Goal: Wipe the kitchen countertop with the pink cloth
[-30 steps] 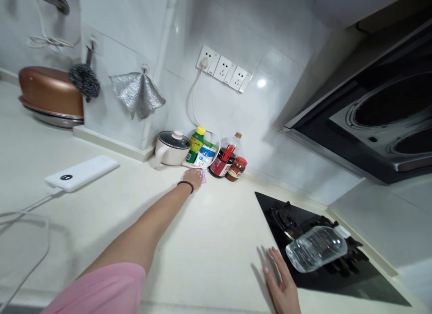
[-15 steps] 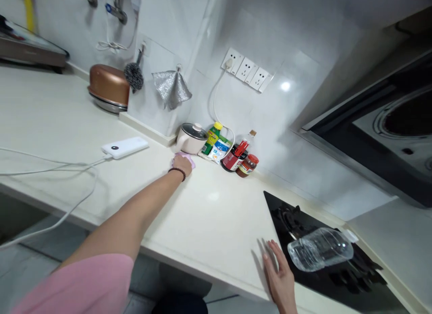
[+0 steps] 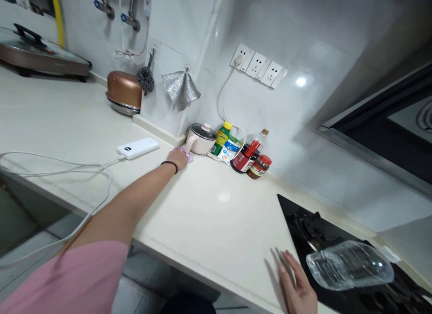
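My left hand (image 3: pixel 178 158), with a dark beaded bracelet at its wrist, presses a pink cloth (image 3: pixel 189 158) flat against the white countertop (image 3: pixel 216 224). Most of the cloth is hidden under the fingers. Just beyond it stands a small cream pot (image 3: pixel 200 143) with a glass lid, its handle close to my fingertips. At the lower right, my right hand (image 3: pixel 297 284) hovers or rests by the counter near the cooktop, fingers stretched out and holding nothing. A clear plastic bottle (image 3: pixel 349 265) lies on its side over the black gas cooktop (image 3: pixel 290 206), right of that hand.
Along the wall are a green bottle (image 3: pixel 222 136), a white-and-blue packet (image 3: pixel 230 150), a dark sauce jar (image 3: pixel 243 160) and a red-lidded jar (image 3: pixel 259 166). A white power bank (image 3: pixel 139 148) with cables lies left of my arm. A copper-coloured pan (image 3: pixel 124 90) stands farther back.
My left hand has slid the cloth a little leftward along the counter, beside the pot's handle. The camera view has turned slightly left. My right hand stays open by the cooktop.
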Tool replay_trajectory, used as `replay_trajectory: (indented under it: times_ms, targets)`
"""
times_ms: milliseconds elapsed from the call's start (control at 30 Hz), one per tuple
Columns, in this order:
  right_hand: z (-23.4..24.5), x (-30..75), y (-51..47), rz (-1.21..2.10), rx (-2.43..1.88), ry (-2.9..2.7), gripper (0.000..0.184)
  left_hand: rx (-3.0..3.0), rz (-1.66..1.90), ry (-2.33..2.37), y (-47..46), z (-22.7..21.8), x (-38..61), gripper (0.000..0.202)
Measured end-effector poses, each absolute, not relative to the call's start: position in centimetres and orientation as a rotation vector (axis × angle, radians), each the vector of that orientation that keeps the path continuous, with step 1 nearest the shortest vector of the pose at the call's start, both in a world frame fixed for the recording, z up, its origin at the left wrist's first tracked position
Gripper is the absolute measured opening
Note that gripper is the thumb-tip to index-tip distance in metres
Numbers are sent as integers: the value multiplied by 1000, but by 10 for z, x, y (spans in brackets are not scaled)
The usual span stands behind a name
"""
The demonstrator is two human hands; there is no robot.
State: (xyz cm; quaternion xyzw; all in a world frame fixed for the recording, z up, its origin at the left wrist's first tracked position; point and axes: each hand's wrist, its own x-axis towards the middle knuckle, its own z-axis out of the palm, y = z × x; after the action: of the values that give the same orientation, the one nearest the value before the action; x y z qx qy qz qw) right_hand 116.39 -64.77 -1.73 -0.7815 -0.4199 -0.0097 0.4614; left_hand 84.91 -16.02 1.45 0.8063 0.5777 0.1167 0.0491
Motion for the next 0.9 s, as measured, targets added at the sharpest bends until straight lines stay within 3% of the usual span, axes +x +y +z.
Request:
replay_trajectory:
  times_ms: [300, 667, 733, 900]
  targets:
    - [-22, 1173, -651, 10, -1990, -1006, 55, 2555, 274, 1593, -180, 14, 837, 55]
    - [-19, 1169, -652, 7, -1963, -1036, 53, 3023, 355, 550, -415, -22, 855, 61]
    - [-17, 1169, -652, 13, -1967, -1042, 53, 3015, 323, 625, -398, -15, 845, 58]
    - [-15, 1168, -653, 21, -1993, -1010, 53, 2661, 154, 1513, -283, 24, 803, 52]
